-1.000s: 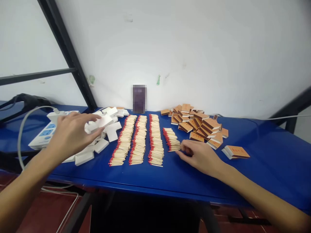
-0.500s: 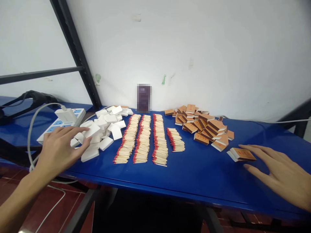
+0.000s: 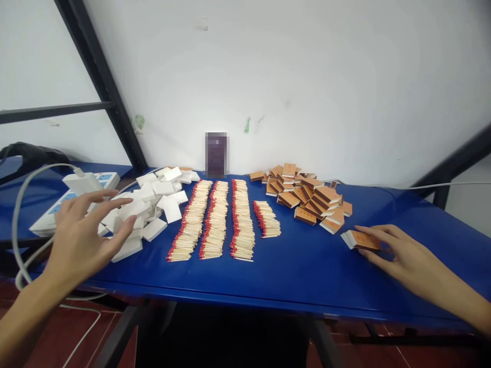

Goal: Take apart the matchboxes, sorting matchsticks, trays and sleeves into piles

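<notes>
My left hand [image 3: 86,232] hovers at the near left side of a pile of white matchbox trays [image 3: 172,208]. Its fingers are spread and its thumb is apart from them, with no tray gripped. On the right, my right hand [image 3: 399,253] has thumb and fingers around the sides of an orange-brown matchbox [image 3: 363,239]. White edges show at the box's left end. Left of that hand lies a heap of orange-brown matchbox sleeves [image 3: 305,213]. Red-tipped matches lie between the piles in long rows [image 3: 213,220] and one shorter row [image 3: 267,220].
A white power strip [image 3: 49,217] with a plugged-in charger [image 3: 81,182] and a looped cable sits at the left. A pixelated dark object [image 3: 216,155] stands against the wall. Black frame posts [image 3: 111,102] rise at the left, and a cable runs along the back right.
My right hand has moved left and closed its fingers around the matchbox. My left hand stays by the white trays, its fingers a little wider apart. The view has shifted slightly right.
</notes>
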`<action>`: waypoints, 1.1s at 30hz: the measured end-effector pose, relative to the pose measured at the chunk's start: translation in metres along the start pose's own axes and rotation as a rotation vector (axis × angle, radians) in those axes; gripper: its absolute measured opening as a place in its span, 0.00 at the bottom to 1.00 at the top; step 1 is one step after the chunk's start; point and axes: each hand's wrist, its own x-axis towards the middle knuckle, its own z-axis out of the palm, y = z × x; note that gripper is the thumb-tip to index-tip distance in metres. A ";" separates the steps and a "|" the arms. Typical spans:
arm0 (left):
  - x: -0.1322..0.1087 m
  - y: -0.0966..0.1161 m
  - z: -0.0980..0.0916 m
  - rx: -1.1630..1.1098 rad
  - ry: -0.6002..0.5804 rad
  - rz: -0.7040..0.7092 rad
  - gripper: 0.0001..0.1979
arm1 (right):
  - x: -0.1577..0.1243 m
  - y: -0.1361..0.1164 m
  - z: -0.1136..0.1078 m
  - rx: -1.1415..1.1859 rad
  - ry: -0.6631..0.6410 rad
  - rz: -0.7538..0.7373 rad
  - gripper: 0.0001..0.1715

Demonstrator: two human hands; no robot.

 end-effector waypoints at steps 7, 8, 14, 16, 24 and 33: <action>0.039 0.052 -0.004 -0.274 0.266 0.309 0.10 | 0.003 -0.045 -0.005 -0.002 0.145 -0.099 0.20; 0.046 0.065 -0.002 -0.329 0.262 0.353 0.10 | 0.004 -0.055 -0.003 0.019 0.159 -0.130 0.19; 0.080 0.156 0.028 -0.646 -0.217 0.562 0.11 | 0.022 -0.110 0.015 0.125 0.231 -0.301 0.18; 0.091 0.181 0.042 -0.706 -0.404 0.600 0.13 | 0.031 -0.125 0.018 0.156 0.263 -0.338 0.18; 0.118 0.213 0.080 -0.979 -1.030 0.530 0.12 | 0.050 -0.149 0.025 -0.057 0.455 -0.465 0.16; 0.110 0.206 0.083 -1.025 -1.074 0.435 0.10 | 0.051 -0.148 0.033 -0.039 0.297 -0.455 0.12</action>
